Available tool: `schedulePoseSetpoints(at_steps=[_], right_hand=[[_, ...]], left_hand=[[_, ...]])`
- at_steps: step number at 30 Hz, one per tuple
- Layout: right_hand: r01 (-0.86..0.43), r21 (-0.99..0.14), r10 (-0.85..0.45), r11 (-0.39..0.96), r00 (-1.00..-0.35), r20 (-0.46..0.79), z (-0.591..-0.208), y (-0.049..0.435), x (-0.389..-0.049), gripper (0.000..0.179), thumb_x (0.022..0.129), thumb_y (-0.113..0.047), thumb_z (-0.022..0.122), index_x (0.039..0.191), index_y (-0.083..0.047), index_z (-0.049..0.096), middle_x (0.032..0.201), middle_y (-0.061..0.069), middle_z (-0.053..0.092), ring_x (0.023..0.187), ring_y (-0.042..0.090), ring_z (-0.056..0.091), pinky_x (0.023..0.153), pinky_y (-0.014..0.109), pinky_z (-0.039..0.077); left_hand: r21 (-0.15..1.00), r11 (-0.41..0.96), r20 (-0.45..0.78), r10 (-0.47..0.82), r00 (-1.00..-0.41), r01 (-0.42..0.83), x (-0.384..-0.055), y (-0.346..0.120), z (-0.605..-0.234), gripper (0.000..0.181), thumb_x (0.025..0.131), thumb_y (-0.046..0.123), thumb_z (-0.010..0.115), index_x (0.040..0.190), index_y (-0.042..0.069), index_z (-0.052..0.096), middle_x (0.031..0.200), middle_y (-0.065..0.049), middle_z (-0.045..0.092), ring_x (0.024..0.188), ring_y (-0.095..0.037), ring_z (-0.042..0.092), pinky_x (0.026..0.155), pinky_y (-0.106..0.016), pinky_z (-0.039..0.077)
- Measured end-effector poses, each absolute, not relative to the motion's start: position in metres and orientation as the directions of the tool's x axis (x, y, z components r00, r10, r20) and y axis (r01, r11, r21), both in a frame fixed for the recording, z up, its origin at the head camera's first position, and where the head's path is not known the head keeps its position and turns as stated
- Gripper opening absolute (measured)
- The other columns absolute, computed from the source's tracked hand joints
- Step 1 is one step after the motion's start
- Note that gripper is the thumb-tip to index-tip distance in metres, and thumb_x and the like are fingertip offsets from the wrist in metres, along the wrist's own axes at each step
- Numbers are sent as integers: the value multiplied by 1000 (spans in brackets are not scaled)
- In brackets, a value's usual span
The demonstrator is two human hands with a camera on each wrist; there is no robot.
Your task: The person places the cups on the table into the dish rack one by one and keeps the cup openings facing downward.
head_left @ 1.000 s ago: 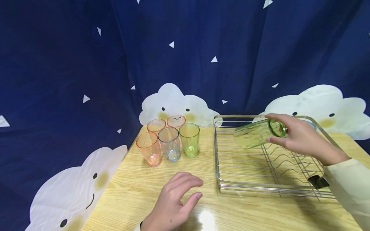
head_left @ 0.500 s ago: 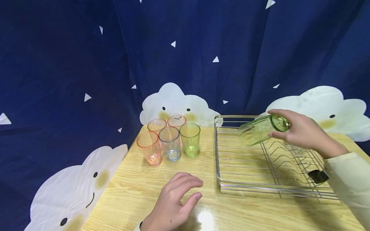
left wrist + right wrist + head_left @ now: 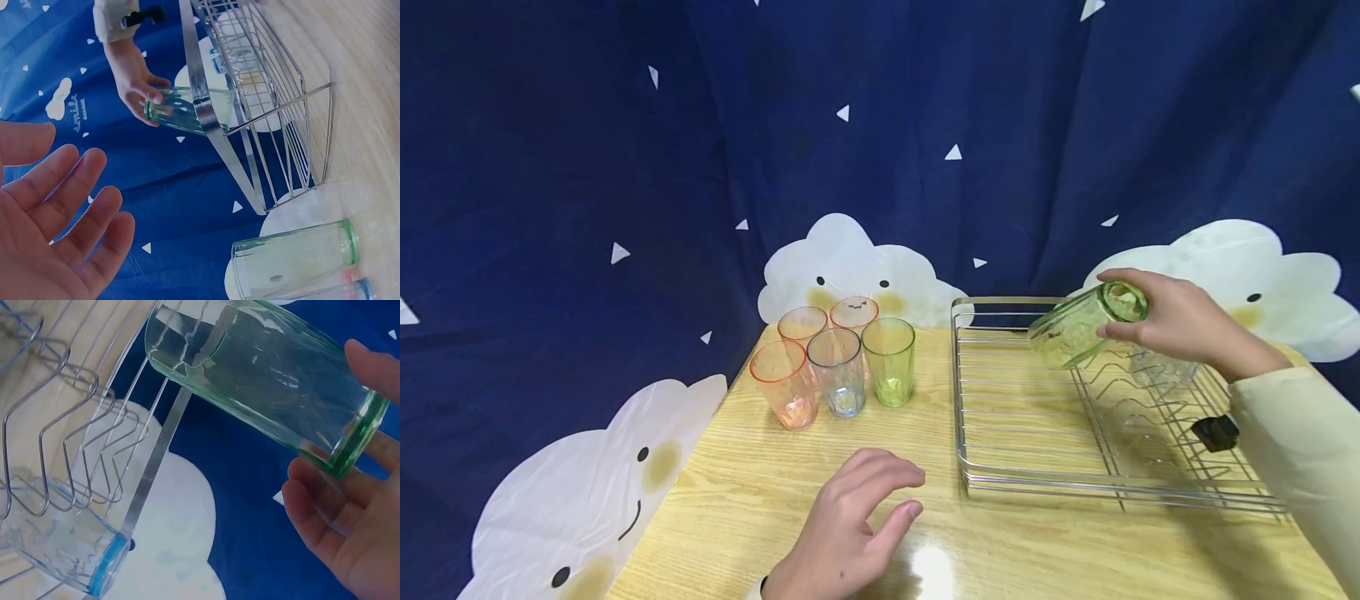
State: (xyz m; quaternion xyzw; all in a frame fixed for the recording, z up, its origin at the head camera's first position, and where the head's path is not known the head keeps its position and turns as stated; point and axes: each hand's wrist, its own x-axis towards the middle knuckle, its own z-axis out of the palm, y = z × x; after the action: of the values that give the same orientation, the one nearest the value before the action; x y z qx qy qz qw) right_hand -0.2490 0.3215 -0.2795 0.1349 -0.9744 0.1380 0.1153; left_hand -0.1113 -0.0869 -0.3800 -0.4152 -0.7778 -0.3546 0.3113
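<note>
Over the dish rack (image 3: 1037, 481), a person's right hand (image 3: 1176, 317) grips a green cup (image 3: 1078, 329) by its base, the cup's long axis slanting mouth-down leftward from the fingers; left of the rack, the farther left hand (image 3: 857, 521), loosely bent, holds nothing.

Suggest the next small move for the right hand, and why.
Probably lower the green glass mouth-first into the wire rack: the right hand grips it near its base, mouth tilted downward over the rack, where a blue-based glass already sits.
</note>
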Motion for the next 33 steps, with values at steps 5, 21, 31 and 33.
schedulePoseSetpoints(at_steps=[5,21,31,33], right_hand=[[-270,-252,-216,929,-951,221,-279,326,-259,73,83,-40,78,144,-12,47,139,28,54,119,49,56,94,65,44],[-215,-327,-176,920,-974,145,-291,323,-274,77,85,-42,75,148,-13,42,148,26,47,126,50,49,100,68,39],[-221,-299,-182,928,-972,150,-306,313,-292,81,83,-38,77,148,-6,40,144,31,47,125,54,48,99,69,39],[-223,-291,-185,930,-971,153,-307,311,-295,81,83,-36,77,147,-4,40,143,32,48,123,54,49,99,68,40]], left_hand=[[299,408,772,428,-470,863,-111,-86,-379,14,92,16,67,105,15,70,102,4,73,101,-11,65,93,-19,51],[292,412,768,437,-468,863,-112,-85,-384,15,90,15,70,105,15,70,102,5,73,101,-11,65,93,-21,51],[302,418,761,436,-481,857,-113,-88,-386,20,85,11,73,104,16,70,101,6,73,101,-10,65,92,-20,51],[300,416,763,436,-477,859,-114,-88,-387,21,85,11,73,104,16,70,101,5,73,101,-11,65,92,-21,51]])
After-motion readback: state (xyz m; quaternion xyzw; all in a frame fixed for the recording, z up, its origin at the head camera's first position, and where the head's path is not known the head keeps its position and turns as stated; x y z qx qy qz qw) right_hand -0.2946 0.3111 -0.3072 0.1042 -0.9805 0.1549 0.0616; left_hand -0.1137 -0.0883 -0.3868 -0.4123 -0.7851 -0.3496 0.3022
